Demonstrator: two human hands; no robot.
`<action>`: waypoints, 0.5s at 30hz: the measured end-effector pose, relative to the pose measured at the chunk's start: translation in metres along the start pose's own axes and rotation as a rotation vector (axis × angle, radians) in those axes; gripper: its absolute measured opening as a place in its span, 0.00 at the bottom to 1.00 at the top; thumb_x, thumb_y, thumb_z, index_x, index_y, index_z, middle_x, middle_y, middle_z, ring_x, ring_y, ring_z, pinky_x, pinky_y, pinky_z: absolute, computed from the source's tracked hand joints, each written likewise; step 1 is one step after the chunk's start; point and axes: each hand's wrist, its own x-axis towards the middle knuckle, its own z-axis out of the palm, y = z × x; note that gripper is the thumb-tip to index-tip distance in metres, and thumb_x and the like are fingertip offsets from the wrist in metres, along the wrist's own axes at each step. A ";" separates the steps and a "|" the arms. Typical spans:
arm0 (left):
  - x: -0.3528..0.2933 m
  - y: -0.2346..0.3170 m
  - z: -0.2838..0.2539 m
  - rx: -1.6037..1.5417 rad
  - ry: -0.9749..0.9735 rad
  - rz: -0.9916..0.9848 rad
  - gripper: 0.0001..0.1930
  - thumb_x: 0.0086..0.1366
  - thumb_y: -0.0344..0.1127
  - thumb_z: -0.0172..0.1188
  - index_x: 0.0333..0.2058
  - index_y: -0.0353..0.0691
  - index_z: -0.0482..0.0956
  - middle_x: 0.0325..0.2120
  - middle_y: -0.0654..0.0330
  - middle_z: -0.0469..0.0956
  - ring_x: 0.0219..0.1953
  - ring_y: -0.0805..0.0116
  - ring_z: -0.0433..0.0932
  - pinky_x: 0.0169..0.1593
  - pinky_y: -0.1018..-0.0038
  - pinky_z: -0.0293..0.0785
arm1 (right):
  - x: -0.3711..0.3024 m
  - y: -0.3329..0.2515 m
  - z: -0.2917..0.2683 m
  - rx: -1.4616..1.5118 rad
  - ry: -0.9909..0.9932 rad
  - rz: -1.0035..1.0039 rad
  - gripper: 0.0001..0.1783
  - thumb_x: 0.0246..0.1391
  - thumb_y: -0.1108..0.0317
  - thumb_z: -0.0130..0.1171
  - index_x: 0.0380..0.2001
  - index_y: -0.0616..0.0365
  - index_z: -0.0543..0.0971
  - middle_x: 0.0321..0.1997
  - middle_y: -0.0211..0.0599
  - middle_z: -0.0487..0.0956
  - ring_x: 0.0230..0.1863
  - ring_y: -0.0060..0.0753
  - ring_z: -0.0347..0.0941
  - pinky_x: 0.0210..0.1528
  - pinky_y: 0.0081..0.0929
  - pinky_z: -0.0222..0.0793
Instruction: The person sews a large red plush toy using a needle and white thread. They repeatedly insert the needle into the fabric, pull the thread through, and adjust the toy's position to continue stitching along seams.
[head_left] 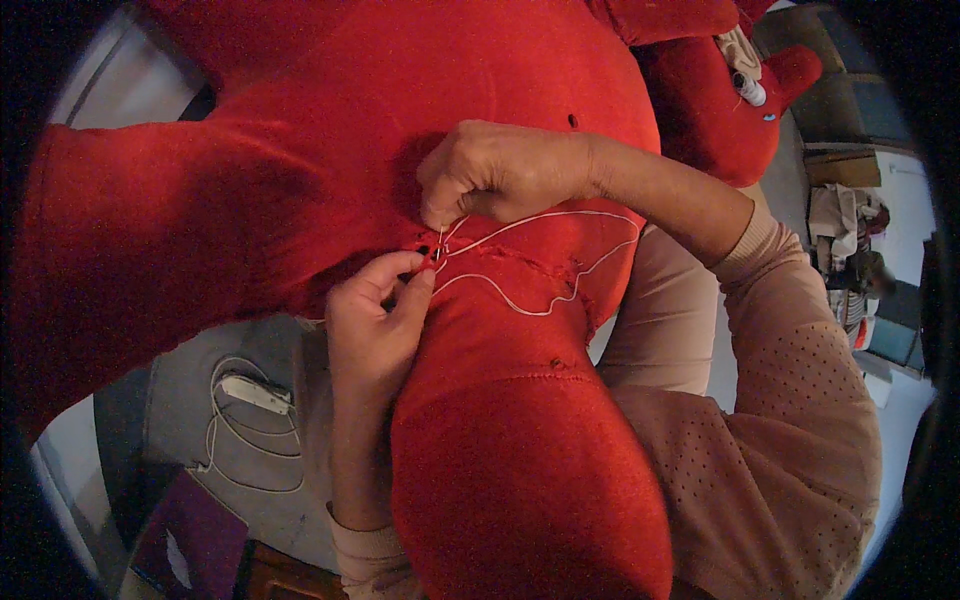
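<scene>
A big red plush figure (480,80) with thick rounded limbs lies across my lap. My right hand (505,170) comes over from the right, its fingers pinched on a thin sewing needle (441,240) that points down at the cloth. White thread (535,312) runs from there in a long loose loop over the red fabric. Just below the needle, my left hand (370,315) pinches the edge of a small dark gap in the seam (424,252). A rough, puckered line of stitching (530,262) continues to the right of the gap.
At the upper right, a white thread spool (748,90) rests on another red plush part (710,120). A white power strip (258,393) with a coiled cord lies on the floor at left, near a purple item (190,535). Piled cloth (845,225) stands far right.
</scene>
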 end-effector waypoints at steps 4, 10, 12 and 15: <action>-0.001 -0.002 0.000 -0.016 0.013 0.028 0.07 0.58 0.28 0.60 0.34 0.31 0.79 0.20 0.68 0.74 0.23 0.84 0.66 0.27 0.83 0.64 | 0.002 -0.003 0.000 -0.007 -0.009 0.004 0.05 0.38 0.83 0.54 0.24 0.65 0.75 0.24 0.42 0.74 0.30 0.43 0.73 0.34 0.36 0.67; 0.000 0.004 -0.001 -0.007 -0.008 0.004 0.07 0.59 0.27 0.60 0.34 0.30 0.79 0.21 0.68 0.75 0.23 0.84 0.67 0.28 0.83 0.64 | 0.001 -0.001 0.003 0.073 0.001 0.018 0.06 0.39 0.84 0.54 0.24 0.65 0.75 0.23 0.42 0.75 0.30 0.41 0.73 0.33 0.35 0.67; 0.000 0.005 -0.001 0.003 -0.015 0.007 0.07 0.59 0.27 0.60 0.34 0.30 0.79 0.21 0.68 0.75 0.23 0.84 0.67 0.28 0.83 0.65 | 0.000 -0.001 0.005 0.080 0.010 0.022 0.05 0.39 0.84 0.54 0.24 0.66 0.75 0.24 0.42 0.75 0.29 0.41 0.73 0.33 0.35 0.67; 0.001 0.006 -0.002 -0.015 -0.030 0.037 0.07 0.59 0.27 0.59 0.35 0.30 0.79 0.21 0.68 0.75 0.23 0.83 0.67 0.28 0.83 0.64 | 0.002 -0.003 0.004 0.047 -0.022 0.043 0.05 0.40 0.84 0.54 0.24 0.66 0.75 0.24 0.42 0.75 0.29 0.41 0.73 0.32 0.34 0.67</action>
